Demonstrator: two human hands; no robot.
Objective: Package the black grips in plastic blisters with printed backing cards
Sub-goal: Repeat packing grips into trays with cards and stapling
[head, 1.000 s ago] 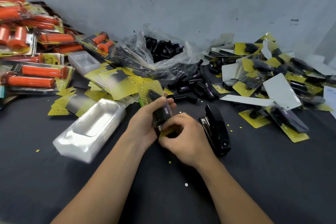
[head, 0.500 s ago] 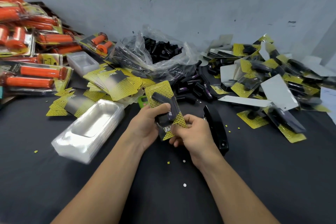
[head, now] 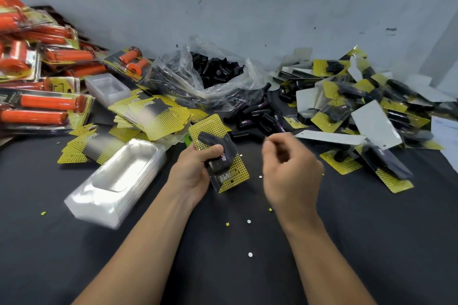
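Left hand (head: 192, 176) grips a carded black grip (head: 218, 156); right hand (head: 290, 171) hovers beside it, loosely curled, empty

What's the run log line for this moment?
left hand: holds pack | right hand: empty, off pack | blisters: stacked left | stage: pack assembled

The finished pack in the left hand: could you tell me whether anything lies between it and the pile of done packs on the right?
Only the right hand, which hangs empty and motion-blurred in the air between the pack held by the left hand and the pile of done packs. The dark tabletop below holds only small paper punch-outs.
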